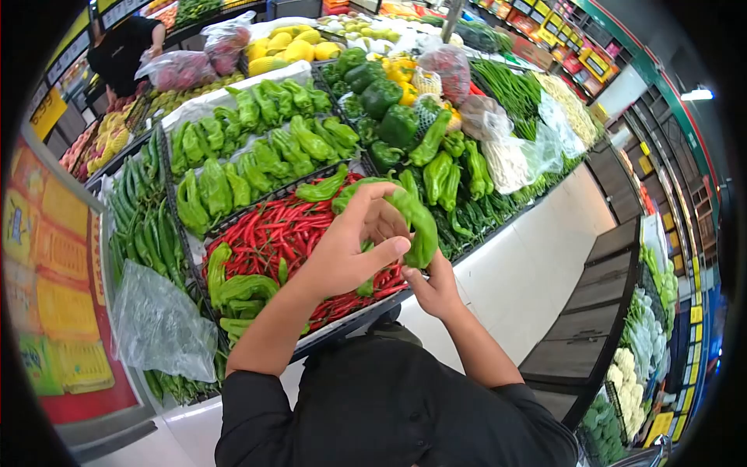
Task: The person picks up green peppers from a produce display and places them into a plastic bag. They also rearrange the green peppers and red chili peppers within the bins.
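Observation:
A long, curved green pepper (421,229) is held above a crate of red chillies (261,226). My left hand (359,237) is curled at the pepper's left side, its thumb against the edge and some fingers hidden behind. From below, my right hand (436,286) grips the lower end, with the thumb near the tip. Another green pepper (323,187) lies on the chillies beyond my left hand. More twisted green peppers (241,288) are piled at the crate's near left corner.
Rows of light green peppers (268,159) fill the tray behind. Dark bell peppers (381,97) sit to the right of it. A crumpled plastic bag (165,319) lies at left over long green chillies (156,233). Another person (124,54) stands at far left. Pale floor (521,265) runs along the right.

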### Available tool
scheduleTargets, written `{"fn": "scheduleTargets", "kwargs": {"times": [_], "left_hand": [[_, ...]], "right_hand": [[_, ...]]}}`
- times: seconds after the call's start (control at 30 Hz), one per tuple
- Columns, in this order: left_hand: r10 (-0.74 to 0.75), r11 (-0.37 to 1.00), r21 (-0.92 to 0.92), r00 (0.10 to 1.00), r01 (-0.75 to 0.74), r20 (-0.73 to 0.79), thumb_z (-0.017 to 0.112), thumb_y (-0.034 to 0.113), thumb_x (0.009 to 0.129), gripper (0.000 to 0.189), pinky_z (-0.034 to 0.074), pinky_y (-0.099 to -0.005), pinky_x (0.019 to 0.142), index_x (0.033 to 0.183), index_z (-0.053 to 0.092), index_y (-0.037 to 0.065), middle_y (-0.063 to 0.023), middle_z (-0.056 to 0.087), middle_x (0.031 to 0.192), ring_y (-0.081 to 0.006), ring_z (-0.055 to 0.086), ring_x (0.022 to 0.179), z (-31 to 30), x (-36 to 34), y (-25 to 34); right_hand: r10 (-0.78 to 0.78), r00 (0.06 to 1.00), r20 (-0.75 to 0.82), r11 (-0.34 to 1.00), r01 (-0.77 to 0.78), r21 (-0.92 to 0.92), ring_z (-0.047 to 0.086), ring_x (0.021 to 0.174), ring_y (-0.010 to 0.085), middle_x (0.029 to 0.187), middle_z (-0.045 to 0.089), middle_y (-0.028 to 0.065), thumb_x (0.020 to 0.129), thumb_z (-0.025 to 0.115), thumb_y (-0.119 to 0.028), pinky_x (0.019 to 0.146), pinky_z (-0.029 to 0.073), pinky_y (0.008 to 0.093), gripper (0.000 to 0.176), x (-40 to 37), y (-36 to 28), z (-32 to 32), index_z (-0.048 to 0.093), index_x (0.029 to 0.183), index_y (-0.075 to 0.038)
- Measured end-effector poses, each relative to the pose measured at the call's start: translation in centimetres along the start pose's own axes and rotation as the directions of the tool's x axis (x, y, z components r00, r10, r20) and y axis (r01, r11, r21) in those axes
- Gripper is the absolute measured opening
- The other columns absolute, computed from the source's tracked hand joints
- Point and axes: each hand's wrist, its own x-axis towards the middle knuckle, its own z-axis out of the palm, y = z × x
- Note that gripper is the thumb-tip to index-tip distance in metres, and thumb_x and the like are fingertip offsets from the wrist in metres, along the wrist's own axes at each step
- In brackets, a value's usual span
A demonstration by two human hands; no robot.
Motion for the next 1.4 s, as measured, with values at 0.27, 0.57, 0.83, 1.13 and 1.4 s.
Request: {"fn": "scheduleTargets", "kwargs": {"times": [0.27, 0.57, 0.83, 1.13, 1.4], "left_hand": [[0.091, 0.84, 0.54, 0.967, 0.054, -0.238, 0.071, 0.017, 0.089, 0.048, 0.05, -0.0381, 0.089, 0.13, 0.052, -0.001, -0.016, 0.057, 0.118, -0.026, 0.059, 0.11, 0.1, -3.5, -3.9], [0.247, 0.752, 0.638, 0.825, 0.168, -0.508, 0.061, 0.019, 0.101, 0.037, 0.05, -0.0343, 0.089, 0.132, 0.055, 0.001, -0.0092, 0.068, 0.117, -0.0181, 0.064, 0.097, -16.7, -1.0, -0.8], [0.195, 0.458, 0.708, 0.716, 0.537, -0.67, 0.068, 0.031, 0.089, 0.042, 0.051, -0.0444, 0.083, 0.117, 0.063, 0.0, -0.0237, 0.071, 0.102, -0.0338, 0.07, 0.094, -39.4, 5.6, -1.4], [0.252, 0.126, 0.749, 0.709, 0.65, -0.658, 0.071, 0.031, 0.087, 0.048, 0.056, -0.0438, 0.081, 0.124, 0.063, 0.001, -0.023, 0.072, 0.1, -0.036, 0.071, 0.089, -49.6, 9.2, -11.0], [0.19, 0.128, 0.694, 0.669, 0.709, -0.719, 0.071, 0.042, 0.084, 0.058, 0.051, -0.048, 0.096, 0.12, 0.065, -0.003, -0.0287, 0.068, 0.11, -0.0426, 0.065, 0.107, -49.2, 8.7, -10.2]], "right_hand": [[-0.024, 0.999, 0.034, 0.998, 0.022, 0.057, 0.07, 0.082, 0.027, 0.096, 0.068, 0.0155, 0.09, 0.072, -0.012, 0.074, 0.055, 0.0363, 0.059, 3.0, -1.6, 5.5, 0.045, 0.14, 0.002], [-0.058, 0.938, 0.343, 0.996, 0.079, -0.046, 0.063, 0.08, 0.0191, 0.116, 0.057, 0.0149, 0.092, 0.068, -0.01, 0.075, 0.053, 0.0327, 0.082, 4.3, -3.4, 6.4, 0.019, 0.157, 0.003], [0.024, 0.942, 0.334, 0.999, -0.01, -0.044, 0.063, 0.089, 0.0184, 0.122, 0.057, 0.0134, 0.092, 0.068, -0.006, 0.081, 0.052, 0.0331, 0.079, 4.9, -0.8, 6.5, 0.025, 0.158, -0.003], [0.039, 0.925, 0.379, 0.997, -0.01, -0.079, 0.062, 0.089, 0.02, 0.122, 0.055, 0.0143, 0.095, 0.065, -0.006, 0.082, 0.052, 0.0347, 0.067, 6.7, 0.8, 7.0, 0.033, 0.153, -0.006], [0.034, 0.916, 0.4, 0.995, 0.006, -0.097, 0.063, 0.089, 0.021, 0.122, 0.055, 0.0145, 0.095, 0.064, -0.006, 0.083, 0.051, 0.0347, 0.065, 7.0, 0.5, 6.4, 0.034, 0.153, -0.006]]}}
